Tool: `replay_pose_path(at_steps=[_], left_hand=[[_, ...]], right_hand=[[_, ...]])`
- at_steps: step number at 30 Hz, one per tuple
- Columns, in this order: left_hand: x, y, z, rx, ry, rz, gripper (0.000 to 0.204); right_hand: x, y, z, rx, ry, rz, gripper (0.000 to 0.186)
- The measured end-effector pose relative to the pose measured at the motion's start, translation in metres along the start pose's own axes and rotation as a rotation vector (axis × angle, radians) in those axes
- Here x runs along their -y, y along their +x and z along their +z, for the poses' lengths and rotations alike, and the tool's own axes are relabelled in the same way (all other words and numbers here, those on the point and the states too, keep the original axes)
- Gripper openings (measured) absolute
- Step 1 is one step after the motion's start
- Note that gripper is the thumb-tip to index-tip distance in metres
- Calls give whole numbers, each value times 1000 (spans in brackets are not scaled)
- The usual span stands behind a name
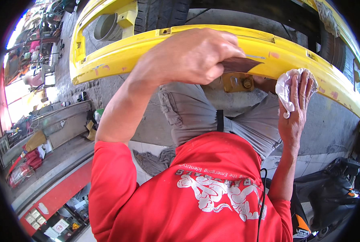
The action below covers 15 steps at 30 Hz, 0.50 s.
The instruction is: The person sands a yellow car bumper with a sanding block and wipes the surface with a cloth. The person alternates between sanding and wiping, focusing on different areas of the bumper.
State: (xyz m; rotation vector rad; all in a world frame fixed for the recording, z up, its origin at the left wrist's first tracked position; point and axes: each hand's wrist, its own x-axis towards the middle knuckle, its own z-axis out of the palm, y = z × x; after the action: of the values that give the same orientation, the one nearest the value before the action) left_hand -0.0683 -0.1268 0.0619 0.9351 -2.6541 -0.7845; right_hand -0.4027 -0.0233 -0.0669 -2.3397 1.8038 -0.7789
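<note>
Left hand (194, 56): fingers curled, gripping a dark brown sheet (241, 65), apparently sandpaper, over the near edge of the yellow panel (252, 40); contact cannot be confirmed. Right hand (296, 103): fingers extended, laid over a white cloth (284, 86) at the same edge. Risk: uneven finger pressure could gouge the paint; grit caught in the cloth could scratch it.

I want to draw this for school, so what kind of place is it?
Probably a vehicle repair or body workshop. The long yellow panel has pinkish patches in its paint, a black tyre shows behind it, and a cluttered bench stands on the left.
</note>
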Motion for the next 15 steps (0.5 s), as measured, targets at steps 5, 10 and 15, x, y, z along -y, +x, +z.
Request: replay_pose_path(at_steps=[5, 10, 15], left_hand=[[1, 0, -1, -118, 35, -5, 42], [-5, 20, 25, -105, 51, 35, 44], [-4, 18, 16, -129, 23, 54, 42]], right_hand=[[0, 1, 0, -3, -8, -14, 66], [1, 2, -2, 10, 3, -4, 64], [0, 1, -4, 26, 24, 12, 63]])
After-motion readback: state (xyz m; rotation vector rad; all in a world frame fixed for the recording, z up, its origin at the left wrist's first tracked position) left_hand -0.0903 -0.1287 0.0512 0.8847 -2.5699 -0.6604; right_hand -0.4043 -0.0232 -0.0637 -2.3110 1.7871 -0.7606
